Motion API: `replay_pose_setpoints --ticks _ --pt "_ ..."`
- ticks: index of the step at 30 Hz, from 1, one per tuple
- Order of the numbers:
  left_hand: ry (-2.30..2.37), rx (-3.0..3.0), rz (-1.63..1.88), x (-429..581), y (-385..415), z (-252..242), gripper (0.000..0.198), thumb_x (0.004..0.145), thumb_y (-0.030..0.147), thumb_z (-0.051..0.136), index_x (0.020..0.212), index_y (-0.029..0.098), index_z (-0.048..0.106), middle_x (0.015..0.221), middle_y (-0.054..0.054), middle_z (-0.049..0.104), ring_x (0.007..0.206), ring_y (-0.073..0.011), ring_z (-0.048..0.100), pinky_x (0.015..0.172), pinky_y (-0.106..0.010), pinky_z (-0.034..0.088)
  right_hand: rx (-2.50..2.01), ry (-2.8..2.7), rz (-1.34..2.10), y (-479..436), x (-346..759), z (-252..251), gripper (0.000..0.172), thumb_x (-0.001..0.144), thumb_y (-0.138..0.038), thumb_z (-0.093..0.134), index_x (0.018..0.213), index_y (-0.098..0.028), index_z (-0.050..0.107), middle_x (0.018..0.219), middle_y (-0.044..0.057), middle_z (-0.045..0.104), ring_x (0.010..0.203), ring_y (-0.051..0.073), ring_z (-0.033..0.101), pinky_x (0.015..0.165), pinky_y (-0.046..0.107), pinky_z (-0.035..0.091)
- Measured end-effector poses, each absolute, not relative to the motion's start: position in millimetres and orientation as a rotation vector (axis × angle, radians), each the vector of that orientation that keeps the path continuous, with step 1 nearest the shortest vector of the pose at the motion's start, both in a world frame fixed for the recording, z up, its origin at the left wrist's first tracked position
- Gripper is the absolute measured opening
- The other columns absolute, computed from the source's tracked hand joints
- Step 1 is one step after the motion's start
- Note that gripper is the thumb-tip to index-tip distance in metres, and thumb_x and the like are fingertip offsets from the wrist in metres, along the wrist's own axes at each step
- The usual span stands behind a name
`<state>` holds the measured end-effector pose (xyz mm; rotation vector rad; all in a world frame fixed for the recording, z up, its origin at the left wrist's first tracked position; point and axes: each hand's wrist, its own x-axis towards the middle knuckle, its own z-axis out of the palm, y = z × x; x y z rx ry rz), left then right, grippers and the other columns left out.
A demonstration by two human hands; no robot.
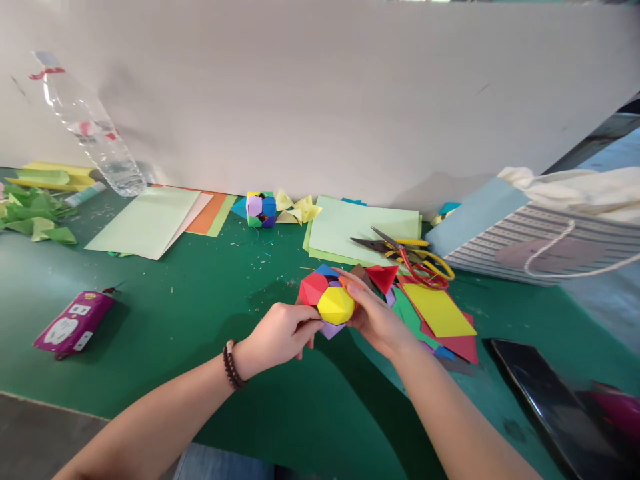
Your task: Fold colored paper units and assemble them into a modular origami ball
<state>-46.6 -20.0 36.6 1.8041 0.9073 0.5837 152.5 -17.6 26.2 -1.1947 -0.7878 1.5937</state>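
A many-sided folded paper model [336, 306] with yellow, red, blue, orange and purple faces is held between both hands above the green table. My left hand [286, 329], with a dark beaded bracelet at its wrist, pinches the model's lower left side near the purple piece. Around the right side curls my right hand [376, 317], its thumb by the orange part. Some fingertips are hidden behind the model. Just to the right of it lie a red folded piece [383, 277] and loose coloured paper [440, 310].
Scissors [400, 250] lie on pale green sheets. A smaller paper model [261, 209] stands by the wall. A bottle [95, 130] and purple pouch [75, 323] are left; a paper bag [545, 233] and black phone [545, 400] are right.
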Motion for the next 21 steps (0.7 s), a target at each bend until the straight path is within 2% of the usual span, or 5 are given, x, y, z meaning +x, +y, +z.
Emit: replay_pose_setpoints --ticks 3,7,14,21 --pt "0.932 1.846 0.62 -45.3 -20.3 35.5 0.028 0.094 0.024 0.05 0.071 0.017 0.066 0.06 0.002 0.064 0.038 -0.006 0.051 0.044 -0.017 0.041 -1.166 -0.805 1.58 -18.8 151.8 25.5 0.056 0.074 -0.05 0.076 0.125 -0.034 0.061 0.127 0.003 0.065 0.101 0.024 0.064 0.063 0.027 0.053" --pt "0.957 1.928 0.679 -44.7 -20.8 36.6 0.029 0.092 0.019 0.051 0.07 0.017 0.068 0.059 0.001 0.066 0.048 -0.0093 0.057 0.052 -0.019 0.043 -1.138 -0.831 1.527 -19.6 151.6 23.4 0.062 0.074 -0.051 0.076 0.131 -0.034 0.057 0.129 0.005 0.064 0.103 0.026 0.064 0.066 0.029 0.054" --pt "1.081 1.893 0.76 -44.7 -25.0 37.9 0.018 0.092 0.025 0.056 0.098 0.018 0.072 0.059 0.002 0.067 0.042 -0.0088 0.053 0.048 -0.018 0.042 -1.028 -0.847 1.486 -18.1 153.6 15.6 0.064 0.08 -0.048 0.073 0.139 -0.037 0.052 0.13 0.005 0.066 0.11 0.027 0.064 0.079 0.036 0.055" --pt "1.043 1.966 0.799 -44.6 -26.0 35.9 0.024 0.092 0.015 0.05 0.078 0.015 0.07 0.062 0.0 0.069 0.05 -0.008 0.056 0.056 -0.017 0.043 -0.939 -0.828 1.451 -19.0 149.2 9.0 0.049 0.08 -0.044 0.073 0.128 -0.039 0.061 0.13 0.001 0.067 0.12 0.028 0.061 0.094 0.043 0.052"
